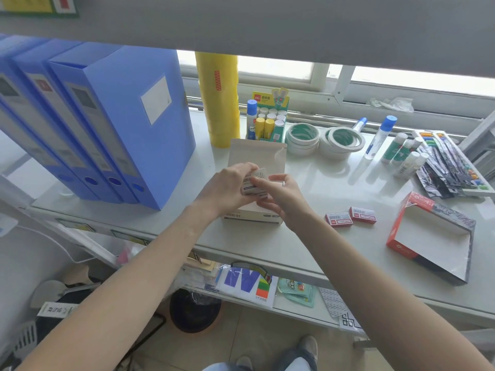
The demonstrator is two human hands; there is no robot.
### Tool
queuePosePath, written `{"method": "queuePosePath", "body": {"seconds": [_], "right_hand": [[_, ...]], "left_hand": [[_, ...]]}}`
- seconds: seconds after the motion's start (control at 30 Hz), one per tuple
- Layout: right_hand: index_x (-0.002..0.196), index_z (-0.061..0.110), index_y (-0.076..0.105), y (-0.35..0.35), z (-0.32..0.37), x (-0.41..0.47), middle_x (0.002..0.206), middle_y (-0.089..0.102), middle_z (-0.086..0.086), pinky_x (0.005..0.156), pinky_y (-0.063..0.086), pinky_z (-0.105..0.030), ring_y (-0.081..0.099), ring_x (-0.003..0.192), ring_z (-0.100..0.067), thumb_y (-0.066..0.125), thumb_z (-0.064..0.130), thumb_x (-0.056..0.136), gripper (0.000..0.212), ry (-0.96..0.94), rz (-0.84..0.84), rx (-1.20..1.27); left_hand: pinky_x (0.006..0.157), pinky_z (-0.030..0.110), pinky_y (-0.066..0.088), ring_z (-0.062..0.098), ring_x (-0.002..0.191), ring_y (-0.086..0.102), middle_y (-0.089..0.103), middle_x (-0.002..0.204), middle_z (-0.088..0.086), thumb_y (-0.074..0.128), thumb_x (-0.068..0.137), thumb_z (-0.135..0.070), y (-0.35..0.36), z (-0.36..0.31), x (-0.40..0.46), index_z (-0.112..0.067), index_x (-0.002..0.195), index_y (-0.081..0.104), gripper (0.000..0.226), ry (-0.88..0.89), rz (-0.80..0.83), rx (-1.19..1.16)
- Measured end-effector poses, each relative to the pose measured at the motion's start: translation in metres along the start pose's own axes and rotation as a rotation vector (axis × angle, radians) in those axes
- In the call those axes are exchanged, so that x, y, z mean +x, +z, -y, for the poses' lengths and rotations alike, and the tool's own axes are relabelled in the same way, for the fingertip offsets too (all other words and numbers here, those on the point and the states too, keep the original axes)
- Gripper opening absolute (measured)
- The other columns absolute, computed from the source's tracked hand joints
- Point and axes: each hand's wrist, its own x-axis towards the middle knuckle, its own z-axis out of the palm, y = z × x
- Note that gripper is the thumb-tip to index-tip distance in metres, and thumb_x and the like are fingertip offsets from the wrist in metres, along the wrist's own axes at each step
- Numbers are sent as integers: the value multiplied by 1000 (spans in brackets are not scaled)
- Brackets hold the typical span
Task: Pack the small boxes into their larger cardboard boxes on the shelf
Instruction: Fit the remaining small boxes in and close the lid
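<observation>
Both hands (227, 183) (278, 194) pinch small printed cardboard box (253, 183) over open beige carton (254, 156)

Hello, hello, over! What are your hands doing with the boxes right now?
Left hand and right hand both grip small white printed box above open beige cardboard box. Two small red boxes wait beside open red cardboard box. Nothing blocking.

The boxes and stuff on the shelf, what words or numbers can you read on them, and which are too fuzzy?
"deli": red logo on the glue stick display box, just readable.
Cream carton: Chinese print, too blurred.
Small box held by left hand and right hand: blurred.
Two small red boxes: barcodes, unreadable.
Open red box: white logo, unreadable.
Blue file boxes: labels unreadable.
</observation>
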Motion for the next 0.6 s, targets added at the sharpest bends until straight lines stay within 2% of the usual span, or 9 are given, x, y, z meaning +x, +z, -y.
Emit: {"method": "queuePosePath", "body": {"seconds": [0.13, 0.23, 0.3, 0.37, 0.43, 0.5, 0.6], "right_hand": [[110, 9, 50, -1, 2, 6, 94, 60, -6, 79, 54, -35, 61, 86, -21, 62, 32, 86, 36, -74, -39, -186], [102, 12, 54, -9, 3, 12, 85, 59, 0, 74, 49, -35, 59, 87, -21, 54, 26, 88, 20, -168, -161, -296], [102, 13, 53, -16, 2, 16, 90, 59, -1, 75, 48, -33, 59, 90, -22, 53, 21, 87, 17, -201, -216, -345], [107, 14, 50, -21, -2, 22, 108, 57, -8, 90, 46, -39, 55, 104, -25, 54, 21, 84, 24, -225, -280, -427], [119, 11, 45, -26, -8, 29, 124, 48, -12, 104, 38, -44, 45, 118, -28, 57, 23, 83, 40, -217, -324, -529], [130, 7, 36, -29, -13, 36, 133, 42, -14, 108, 34, -46, 39, 126, -30, 59, 28, 83, 57, -166, -300, -563], [140, 7, 26, -33, -19, 44, 143, 39, -13, 109, 35, -44, 39, 131, -29, 61, 38, 83, 74, -55, -221, -525]], "left_hand": [[79, 30, 50, 19, 97, 62, 65, 110, 1, 76, 75, -36, -4, 13, 4, -21, 123, 54, 55, -34, 15, 21], [79, 31, 47, 23, 101, 62, 65, 116, 1, 75, 76, -32, -2, 20, 8, -22, 124, 50, 56, -50, 72, 71], [79, 31, 44, 27, 101, 62, 64, 119, 2, 73, 77, -30, 1, 22, 10, -22, 126, 46, 57, -60, 111, 150], [82, 32, 42, 30, 99, 61, 65, 117, 3, 71, 77, -30, 7, 24, 13, -22, 126, 42, 58, -54, 137, 225], [88, 34, 38, 29, 99, 60, 66, 112, 5, 69, 76, -29, 13, 26, 15, -20, 125, 38, 59, -64, 140, 238], [92, 34, 34, 26, 104, 55, 63, 110, 6, 70, 75, -30, 17, 28, 19, -19, 121, 38, 58, -96, 129, 238], [91, 35, 32, 23, 106, 51, 61, 109, 5, 69, 72, -29, 23, 31, 23, -19, 114, 42, 50, -110, 137, 273]]}}
